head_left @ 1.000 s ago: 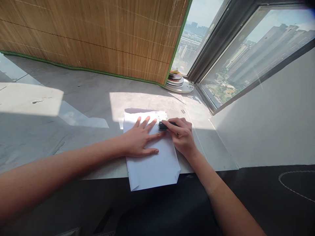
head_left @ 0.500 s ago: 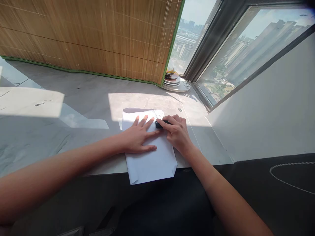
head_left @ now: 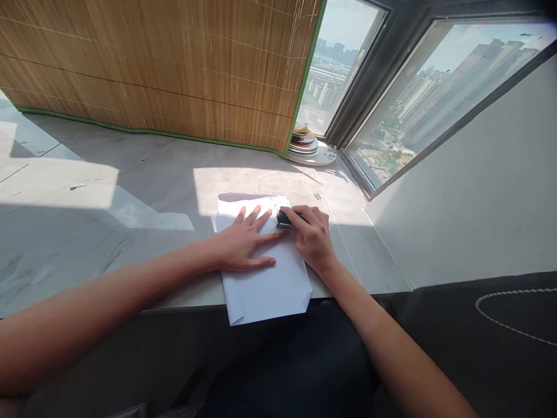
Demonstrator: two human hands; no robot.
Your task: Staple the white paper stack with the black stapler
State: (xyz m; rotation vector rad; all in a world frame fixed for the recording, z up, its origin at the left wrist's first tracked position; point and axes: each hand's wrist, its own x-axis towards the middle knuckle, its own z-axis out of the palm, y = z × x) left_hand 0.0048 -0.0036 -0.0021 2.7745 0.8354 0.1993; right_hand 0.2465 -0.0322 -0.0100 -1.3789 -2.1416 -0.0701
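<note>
A white paper point(head_left: 265, 296), possibly an envelope, lies on the ledge with its lower end jutting over the front edge. My left hand point(head_left: 248, 244) rests flat on it, fingers spread. In my right hand point(head_left: 313, 232), gripped between thumb and fingers, is a small black tool point(head_left: 284, 219) that looks like a roller stamp. Its end sits on or just above the paper's upper right part, right beside my left fingertips. Dark speckled marks point(head_left: 274, 203) show on the paper around it. My fingers cover the tool's rear end.
Under the paper runs a pale marble-look ledge point(head_left: 152, 191) with patches of sunlight. A bamboo blind point(head_left: 165, 69) with green edging hangs behind it. Stacked plates point(head_left: 304, 145) stand in the corner by the windows point(head_left: 400, 116). To the right rises a white wall point(head_left: 478, 174); a beaded cord point(head_left: 483, 316) hangs below.
My right hand has shifted and tilted the black tool slightly, its end now a little further right, with more dark marks showing beside it. My left hand stays in place on the paper.
</note>
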